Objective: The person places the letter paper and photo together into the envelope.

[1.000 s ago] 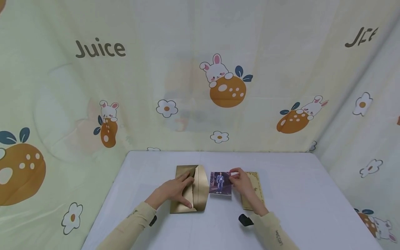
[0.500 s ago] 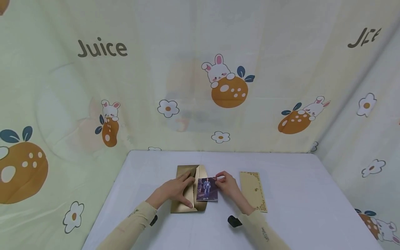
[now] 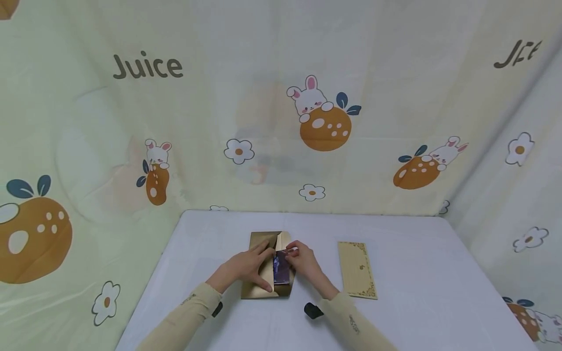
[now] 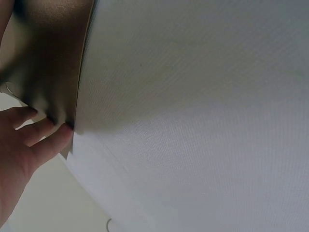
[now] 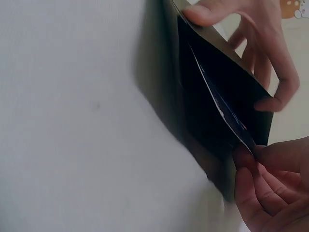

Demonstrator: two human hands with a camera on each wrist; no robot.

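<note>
1. We find the left arm (image 3: 182,314) and right arm (image 3: 355,321), both sleeved, extended forward and angled inward.
2. We note the left hand (image 3: 247,265) with its back uppermost, fingers spread, thumb set well apart.
3. We record the right hand (image 3: 305,263) pinching between thumb and fingertip, remaining fingers bent.

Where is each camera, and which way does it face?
Head: on the head, looking forward and down at the table; left hand, right hand and sleeves show.
Left wrist: on that wrist, looking at the table and gold envelope; some fingers show.
Right wrist: on that wrist, looking into the gold envelope; both hands show.
Head and right wrist both show the photo.
</note>
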